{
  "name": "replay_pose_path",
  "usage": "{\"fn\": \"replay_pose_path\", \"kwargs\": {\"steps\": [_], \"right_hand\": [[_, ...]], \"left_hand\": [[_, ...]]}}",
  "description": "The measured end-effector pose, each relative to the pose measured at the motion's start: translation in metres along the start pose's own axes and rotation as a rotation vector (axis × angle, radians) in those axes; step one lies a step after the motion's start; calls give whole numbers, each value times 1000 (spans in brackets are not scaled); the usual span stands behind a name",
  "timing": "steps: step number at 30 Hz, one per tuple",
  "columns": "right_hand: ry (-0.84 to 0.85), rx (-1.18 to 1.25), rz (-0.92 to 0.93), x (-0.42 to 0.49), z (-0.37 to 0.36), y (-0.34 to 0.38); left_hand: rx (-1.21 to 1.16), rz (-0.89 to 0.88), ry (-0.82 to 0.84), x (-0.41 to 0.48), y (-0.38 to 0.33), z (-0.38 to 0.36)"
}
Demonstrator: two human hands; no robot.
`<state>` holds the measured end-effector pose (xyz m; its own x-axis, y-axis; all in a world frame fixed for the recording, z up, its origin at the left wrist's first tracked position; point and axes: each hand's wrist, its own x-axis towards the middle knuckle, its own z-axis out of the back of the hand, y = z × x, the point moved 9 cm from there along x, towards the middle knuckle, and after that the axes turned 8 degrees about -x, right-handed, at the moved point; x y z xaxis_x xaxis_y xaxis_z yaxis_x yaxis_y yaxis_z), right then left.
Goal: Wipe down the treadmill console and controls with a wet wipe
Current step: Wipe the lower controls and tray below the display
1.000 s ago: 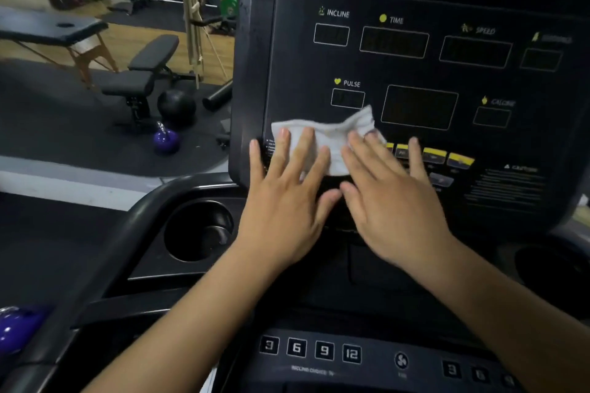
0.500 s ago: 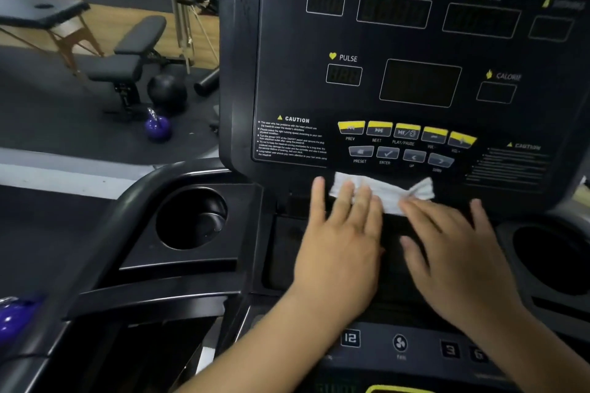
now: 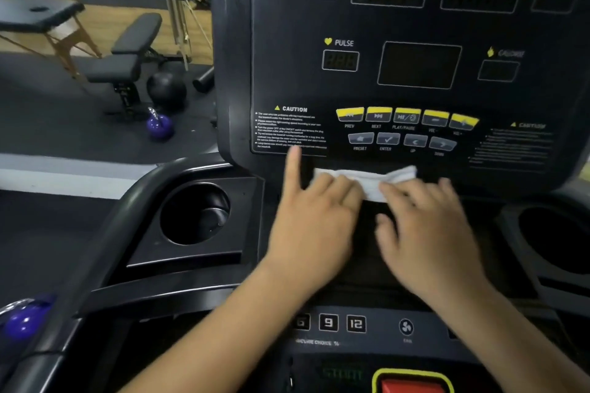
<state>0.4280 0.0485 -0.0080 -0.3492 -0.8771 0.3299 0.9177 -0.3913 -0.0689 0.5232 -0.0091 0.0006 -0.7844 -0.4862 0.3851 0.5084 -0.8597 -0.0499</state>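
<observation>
Both hands are down on the wet wipe point(image 3: 367, 180), seen from the head camera, the only view there is. Left hand point(image 3: 316, 220) has its forefinger stretched straight up to touch the foot of the caution label, while its other fingers lie over the wipe's left end and press it down. Right hand point(image 3: 427, 233) is spread flat, its fingertips on the wipe's right end. Neither hand seems to pinch the cloth; both pin it against the machine.

The wipe lies bunched into a long strip along the bottom lip of the upright console point(image 3: 236, 73), just below the grey buttons point(image 3: 388, 139) and the yellow buttons point(image 3: 405, 115).

Nothing on the dark panel shows a wet sheen or streaks, so I can't say which parts are done. With the wipe at the panel's lowest edge, I'd guess the display face is mostly covered and the task is around halfway. What looks left is everything below the hands: the dark tray beneath them, the incline keys point(image 3: 341, 324), the fan key point(image 3: 406, 327), the red stop button point(image 3: 412, 388), and perhaps the cup holder point(image 3: 194, 214) at the side.
</observation>
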Motion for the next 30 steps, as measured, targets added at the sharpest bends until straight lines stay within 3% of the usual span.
{"fn": "replay_pose_path", "kwargs": {"steps": [5,10,16,22,26,30], "right_hand": [[50,48,104,10,-1,53],[53,39,62,1,0,14],[24,-57,-144,-16,3,-86],[69,-16,-203,-26,-5,-136],[59,81,-279,-32,-3,-147],[-126,-9,-144,-28,42,-143]], "left_hand": [[19,109,-79,-16,45,17],[37,63,-112,3,4,5],[-51,-154,89,48,-99,-31],[-22,-279,245,72,-151,-51],[-99,-321,129,87,-154,-37],[-118,-448,-7,87,-159,-8]]}}
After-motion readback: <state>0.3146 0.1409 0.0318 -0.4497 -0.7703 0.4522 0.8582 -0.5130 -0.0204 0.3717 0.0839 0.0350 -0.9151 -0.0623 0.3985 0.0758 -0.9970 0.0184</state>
